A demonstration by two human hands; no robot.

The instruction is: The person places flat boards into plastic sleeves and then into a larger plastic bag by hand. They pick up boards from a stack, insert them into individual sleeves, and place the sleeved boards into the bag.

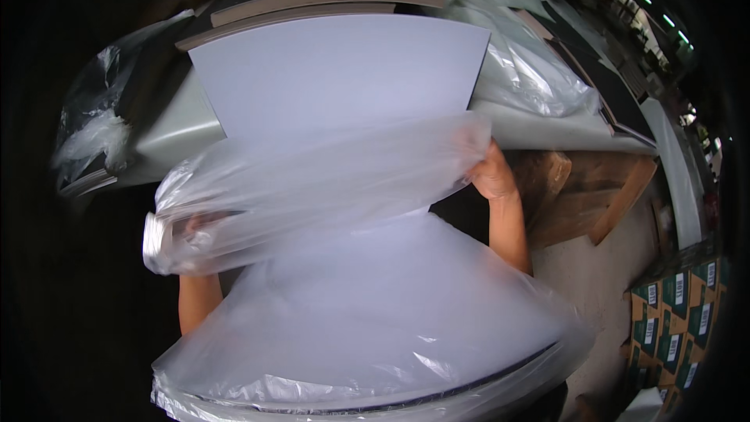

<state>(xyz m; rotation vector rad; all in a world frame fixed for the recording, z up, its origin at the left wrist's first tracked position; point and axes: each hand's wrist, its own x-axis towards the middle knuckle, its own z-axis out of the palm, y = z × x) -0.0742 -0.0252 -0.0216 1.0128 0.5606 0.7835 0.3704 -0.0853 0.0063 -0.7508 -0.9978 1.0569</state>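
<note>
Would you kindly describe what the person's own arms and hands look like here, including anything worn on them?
Both forearms are bare, with no sleeves, gloves, watch or rings visible. The right hand shows plainly. The left hand is blurred behind a clear plastic bag, so finer details there cannot be told.

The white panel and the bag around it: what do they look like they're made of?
White panel: looks like a rigid laminated board, smooth and matte; flat face, no creases. Exact core cannot be told.
Bag: thin clear plastic film, glossy, judging by its wrinkles and see-through haze. Right hand grips its bunched edge.
</note>
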